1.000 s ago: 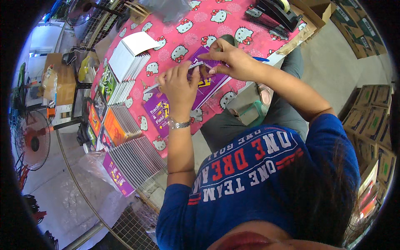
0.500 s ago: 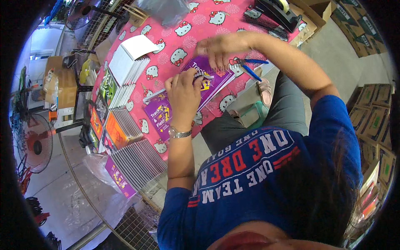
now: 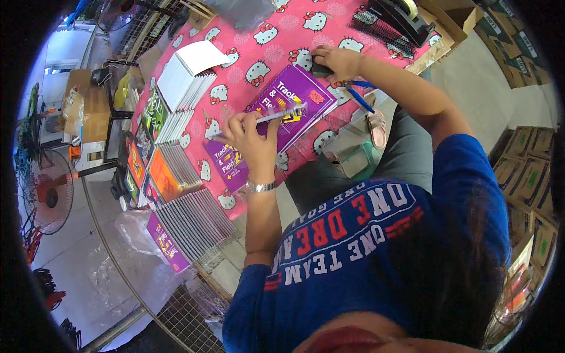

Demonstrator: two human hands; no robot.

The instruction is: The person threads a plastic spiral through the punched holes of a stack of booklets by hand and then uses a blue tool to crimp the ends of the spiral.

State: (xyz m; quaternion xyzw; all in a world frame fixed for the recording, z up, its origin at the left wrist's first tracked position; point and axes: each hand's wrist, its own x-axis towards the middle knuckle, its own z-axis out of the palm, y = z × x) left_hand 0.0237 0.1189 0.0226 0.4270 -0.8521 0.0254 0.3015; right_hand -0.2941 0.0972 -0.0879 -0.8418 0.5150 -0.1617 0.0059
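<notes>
A table (image 3: pixel 241 44) with a pink patterned cover spread beneath the work. The right hand (image 3: pixel 338 62) reached out across it from a bent elbow, fingers curled over a dark object (image 3: pixel 319 71); whether they gripped it could not be told. The left hand (image 3: pixel 254 136) angled up from below, thumb and fingers closed together on a thin pale strip (image 3: pixel 283 112). Stacked notebooks (image 3: pixel 194 59) crowded the left side, purple notebooks (image 3: pixel 300 82) lay beneath the strip, and blue-handled pliers (image 3: pixel 362 100) sat just beside the right hand. The strip's long axis slanted, its far end pointing rightward and slightly away.
</notes>
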